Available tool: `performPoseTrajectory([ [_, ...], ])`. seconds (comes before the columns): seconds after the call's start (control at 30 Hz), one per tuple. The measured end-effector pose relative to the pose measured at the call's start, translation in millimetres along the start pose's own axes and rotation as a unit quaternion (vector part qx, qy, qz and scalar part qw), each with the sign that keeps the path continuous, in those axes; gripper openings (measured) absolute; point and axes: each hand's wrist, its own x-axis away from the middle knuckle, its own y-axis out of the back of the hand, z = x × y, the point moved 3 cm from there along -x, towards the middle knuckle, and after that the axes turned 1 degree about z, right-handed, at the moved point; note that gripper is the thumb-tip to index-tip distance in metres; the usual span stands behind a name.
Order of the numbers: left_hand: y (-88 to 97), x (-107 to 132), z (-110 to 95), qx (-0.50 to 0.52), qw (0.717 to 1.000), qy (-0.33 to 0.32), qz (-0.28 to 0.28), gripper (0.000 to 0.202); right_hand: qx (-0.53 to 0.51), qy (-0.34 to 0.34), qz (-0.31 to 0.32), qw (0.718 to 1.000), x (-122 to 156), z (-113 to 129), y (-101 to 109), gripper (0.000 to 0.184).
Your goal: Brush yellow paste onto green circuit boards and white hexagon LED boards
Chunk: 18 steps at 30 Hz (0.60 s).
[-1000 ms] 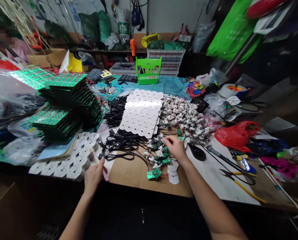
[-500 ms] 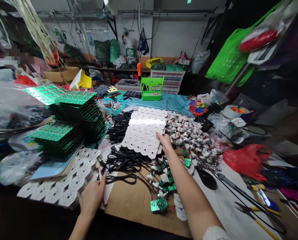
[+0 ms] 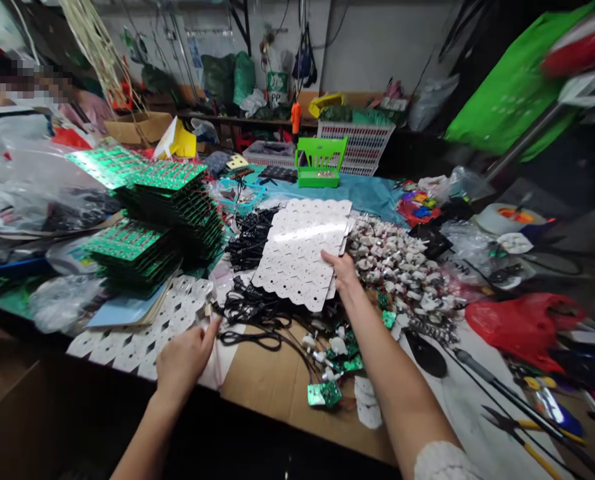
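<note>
My right hand (image 3: 344, 272) grips the right edge of a few thin white scalloped sheets (image 3: 302, 250), thumb on top. The sheets have small holes and are held tilted above bundles of black cables (image 3: 250, 243). My left hand (image 3: 184, 357) is closed round a slim pink stick with a pale tip (image 3: 208, 311); its kind I cannot make out. Beside that hand, a stack of white scalloped sheets (image 3: 127, 343) lies at the table edge. Small green circuit boards (image 3: 324, 394) with white parts lie on cardboard (image 3: 262, 383) below my right hand.
Tall stacks of green circuit boards (image 3: 127, 243) stand at left. A heap of white wired parts (image 3: 397, 267) lies to the right, near a red plastic bag (image 3: 522, 327), a soldering iron (image 3: 470, 363) and yellow-handled cutters (image 3: 522, 427). Behind stands a green chair-shaped holder (image 3: 320, 175).
The whole view has shifted, so the table things appear further right and slightly higher. Both hands keep their hold, the right on the sheets, the left on the pink stick.
</note>
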Motion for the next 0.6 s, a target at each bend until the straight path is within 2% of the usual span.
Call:
performPoseTrajectory([
  [0.07,20.7,-10.3,-9.3,0.087,0.995,-0.057,-0.013,0.055,-0.016,-0.004,0.000,1.000,13.6,11.5,4.8,0.049],
  [0.13,40.2,-25.0,-22.2,0.254,0.960,-0.113,-0.021,0.049,-0.027,0.005,0.008,1.000,36.1,25.4,13.5,0.053],
  [0.2,55.9,-39.6,-39.3,0.432,0.889,-0.152,-0.006,0.070,-0.026,0.039,0.031,0.998,69.5,41.7,23.7,0.056],
  [0.27,65.1,-48.2,-60.8,0.556,0.811,-0.174,0.047,0.095,-0.005,0.070,0.045,0.996,111.3,55.5,34.6,0.056],
  [0.3,66.7,-48.5,-72.3,0.597,0.777,-0.181,0.088,0.100,0.011,0.080,0.043,0.996,133.3,59.6,40.3,0.056],
  [0.4,56.7,-33.1,-101.8,0.644,0.697,-0.183,0.256,0.093,0.055,0.104,0.017,0.993,193.3,57.4,57.9,0.056],
  [0.47,41.3,-16.0,-110.2,0.646,0.672,-0.162,0.324,0.077,0.076,0.110,0.008,0.991,221.4,44.9,68.3,0.055],
  [0.53,25.0,-1.4,-110.2,0.651,0.668,-0.137,0.335,0.062,0.092,0.103,0.009,0.990,237.7,28.6,76.9,0.052],
  [0.6,13.1,8.1,-106.6,0.661,0.668,-0.125,0.318,0.052,0.102,0.096,0.009,0.990,243.5,14.4,83.3,0.049],
])
